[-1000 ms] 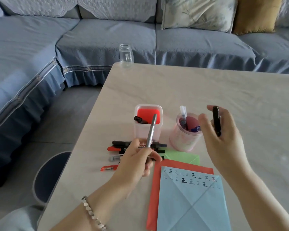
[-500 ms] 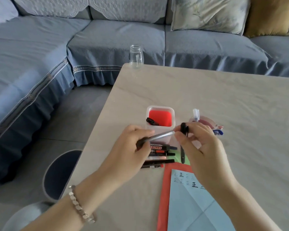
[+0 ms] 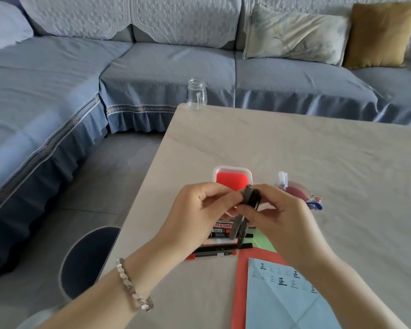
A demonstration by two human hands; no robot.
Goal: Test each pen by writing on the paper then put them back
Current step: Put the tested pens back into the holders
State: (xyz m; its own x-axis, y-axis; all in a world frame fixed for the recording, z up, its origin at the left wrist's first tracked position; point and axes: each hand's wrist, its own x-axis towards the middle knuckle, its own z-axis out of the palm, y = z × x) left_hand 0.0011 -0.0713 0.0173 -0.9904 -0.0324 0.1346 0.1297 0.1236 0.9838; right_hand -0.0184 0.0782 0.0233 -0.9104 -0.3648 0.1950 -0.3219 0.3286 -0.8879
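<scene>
fingers of the left hand (image 3: 199,210) and the right hand (image 3: 278,214) are closed on a grey pen (image 3: 241,219) and its black cap (image 3: 254,198), above the loose pens (image 3: 220,251) near the table's (image 3: 294,143) left edge. if the cap goes on crooked, i think it may slip and ink the blue paper (image 3: 285,302).
</scene>
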